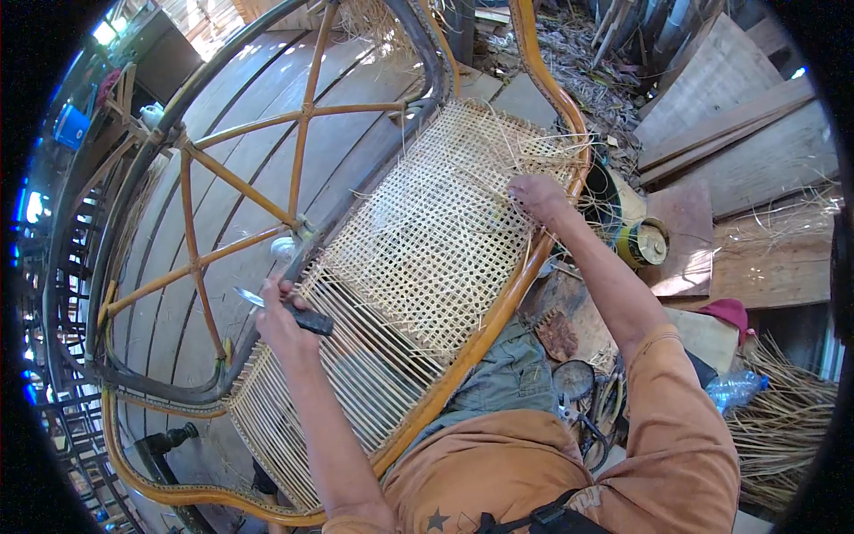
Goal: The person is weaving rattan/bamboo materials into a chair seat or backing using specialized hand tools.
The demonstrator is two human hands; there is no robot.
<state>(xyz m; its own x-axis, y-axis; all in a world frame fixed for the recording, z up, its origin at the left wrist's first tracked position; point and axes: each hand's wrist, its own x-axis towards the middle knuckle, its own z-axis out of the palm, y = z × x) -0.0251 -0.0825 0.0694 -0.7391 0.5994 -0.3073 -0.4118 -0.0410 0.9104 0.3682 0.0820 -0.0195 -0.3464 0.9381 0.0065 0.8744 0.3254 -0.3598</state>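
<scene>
A rattan chair frame (500, 349) lies across my lap, its panel partly woven. The open-weave cane mesh (418, 222) covers the far part, with loose strand ends sticking up along its right edge. Nearer to me, bare parallel cane strands (347, 392) span the frame. My left hand (279, 327) is closed round a knife (315, 322) with a black handle, its blade pointing left, above the panel's left side. At the mesh's right edge, my right hand (539, 198) has its fingers pinched together among the strand ends. What lies between those fingers is too small to make out.
A dark curved frame with rattan cross-bars (307, 111) stands to the left over wooden slats. On the right are a yellow-green tin (642, 243), plywood boards (756, 231), a plastic bottle (735, 389) and a heap of cane strips (783, 427). A blue container (71, 127) sits far left.
</scene>
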